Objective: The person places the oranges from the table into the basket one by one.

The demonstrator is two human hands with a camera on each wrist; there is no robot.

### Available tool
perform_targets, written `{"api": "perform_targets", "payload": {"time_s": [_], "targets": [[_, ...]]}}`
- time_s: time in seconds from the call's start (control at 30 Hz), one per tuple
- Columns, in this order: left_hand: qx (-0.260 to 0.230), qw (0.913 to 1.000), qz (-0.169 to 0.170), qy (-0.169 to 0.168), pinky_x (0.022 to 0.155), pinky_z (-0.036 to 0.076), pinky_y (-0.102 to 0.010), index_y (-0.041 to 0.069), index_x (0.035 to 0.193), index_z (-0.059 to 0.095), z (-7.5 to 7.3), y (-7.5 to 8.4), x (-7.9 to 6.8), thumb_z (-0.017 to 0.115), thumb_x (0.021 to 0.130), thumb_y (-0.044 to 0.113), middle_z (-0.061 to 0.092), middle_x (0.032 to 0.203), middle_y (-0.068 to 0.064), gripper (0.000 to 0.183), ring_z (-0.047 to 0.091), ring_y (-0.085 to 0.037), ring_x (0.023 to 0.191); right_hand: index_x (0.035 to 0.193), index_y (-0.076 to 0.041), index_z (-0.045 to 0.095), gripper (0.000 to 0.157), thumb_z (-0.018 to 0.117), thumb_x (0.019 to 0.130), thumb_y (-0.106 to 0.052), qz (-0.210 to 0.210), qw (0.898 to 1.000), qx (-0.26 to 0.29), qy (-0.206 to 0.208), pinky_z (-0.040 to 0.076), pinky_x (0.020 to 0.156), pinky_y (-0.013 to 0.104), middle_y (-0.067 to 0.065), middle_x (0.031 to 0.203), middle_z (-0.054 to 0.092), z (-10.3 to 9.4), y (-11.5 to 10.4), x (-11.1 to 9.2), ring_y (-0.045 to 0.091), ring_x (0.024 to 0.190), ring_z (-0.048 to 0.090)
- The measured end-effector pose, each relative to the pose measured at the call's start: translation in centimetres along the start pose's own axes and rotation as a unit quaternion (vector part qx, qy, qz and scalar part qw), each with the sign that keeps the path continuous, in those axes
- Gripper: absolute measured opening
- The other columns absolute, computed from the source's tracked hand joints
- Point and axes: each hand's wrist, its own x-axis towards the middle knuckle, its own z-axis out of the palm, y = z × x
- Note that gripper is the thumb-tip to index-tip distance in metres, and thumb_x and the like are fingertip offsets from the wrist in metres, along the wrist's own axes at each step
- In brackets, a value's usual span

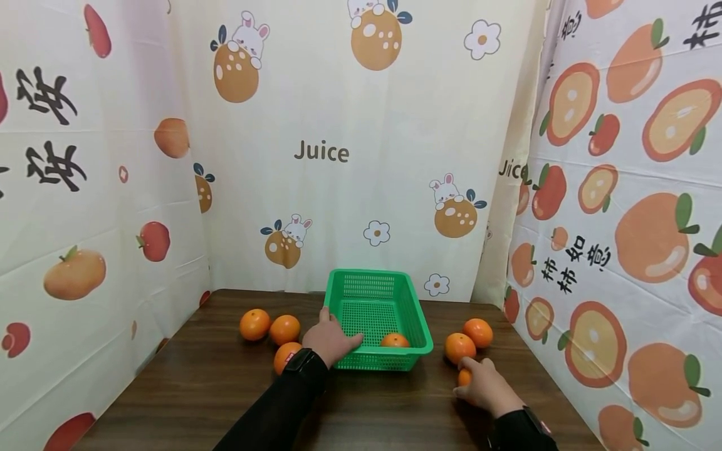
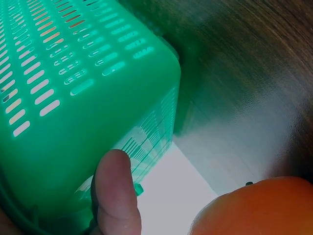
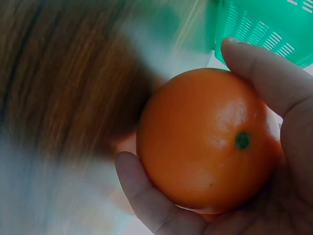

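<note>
A green plastic basket (image 1: 369,361) with slotted walls stands at the middle of the table, one orange (image 1: 395,340) inside near its front. My left hand (image 1: 329,340) grips the basket's rim at the front left corner. In the left wrist view, one finger (image 2: 116,191) lies along the outer wall of the basket (image 2: 98,122). To the right of the basket, my right hand (image 1: 486,385) holds an orange (image 1: 464,377), mostly covered by the hand in the head view. The right wrist view shows fingers and thumb curled round this orange (image 3: 210,139), its green stem end visible.
Left of the basket lie three oranges, the nearest orange (image 1: 286,357) close by my left wrist. Two more, a front orange (image 1: 459,348) and a rear orange (image 1: 478,332), lie just beyond my right hand. Printed curtains (image 1: 361,200) hang behind and beside the dark wooden table (image 1: 186,376).
</note>
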Motion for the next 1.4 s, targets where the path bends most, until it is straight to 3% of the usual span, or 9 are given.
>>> {"api": "perform_targets", "payload": {"time_s": [0.3,0.8,1.03,1.17,1.4], "targets": [[0.0,1.0,0.001,0.003,0.057,0.046,-0.034,-0.009,0.144,0.06,0.0,0.0,0.0,0.063,0.091,0.07,0.03,0.171,-0.026,0.095,0.058,-0.022,0.061,0.123,-0.011,0.063,0.053,0.084,0.075,-0.016,0.024,1.0,0.013,-0.006,0.05,0.075,0.051,0.027,0.11,0.044,-0.1,0.0,-0.3,0.035,0.083,0.056],[0.002,1.0,-0.001,0.0,0.059,0.048,-0.035,-0.008,0.141,0.063,0.2,-0.1,0.0,0.062,0.091,0.072,0.032,0.171,-0.024,0.094,0.058,-0.021,0.062,0.125,-0.008,0.064,0.053,0.083,0.077,-0.021,0.033,0.999,0.004,0.026,0.051,0.074,0.054,0.03,0.11,0.046,0.2,-0.5,-1.0,0.039,0.08,0.057],[0.004,1.0,0.0,0.004,0.057,0.046,-0.034,-0.007,0.144,0.061,0.5,-0.5,0.0,0.063,0.091,0.071,0.032,0.171,-0.025,0.094,0.057,-0.021,0.06,0.139,-0.005,0.061,0.065,0.083,0.081,-0.025,0.053,0.999,-0.003,0.014,0.053,0.082,0.061,0.037,0.12,0.047,0.3,-0.8,-0.7,0.043,0.088,0.06],[0.007,1.0,0.001,-0.001,0.058,0.048,-0.035,-0.007,0.146,0.059,0.3,-0.3,-0.2,0.063,0.091,0.071,0.032,0.171,-0.025,0.095,0.058,-0.021,0.062,0.147,-0.003,0.056,0.073,0.083,0.083,-0.026,0.049,0.999,0.002,0.023,0.053,0.081,0.059,0.038,0.122,0.047,-0.1,-1.2,-0.9,0.041,0.088,0.059],[0.006,1.0,0.001,0.006,0.057,0.047,-0.034,-0.006,0.147,0.059,0.6,-0.4,0.3,0.061,0.091,0.072,0.032,0.171,-0.024,0.096,0.057,-0.021,0.061,0.147,-0.006,0.057,0.069,0.081,0.086,-0.026,0.043,0.998,0.006,0.048,0.053,0.078,0.053,0.035,0.123,0.048,-1.1,-2.7,-0.7,0.038,0.086,0.059]]}}
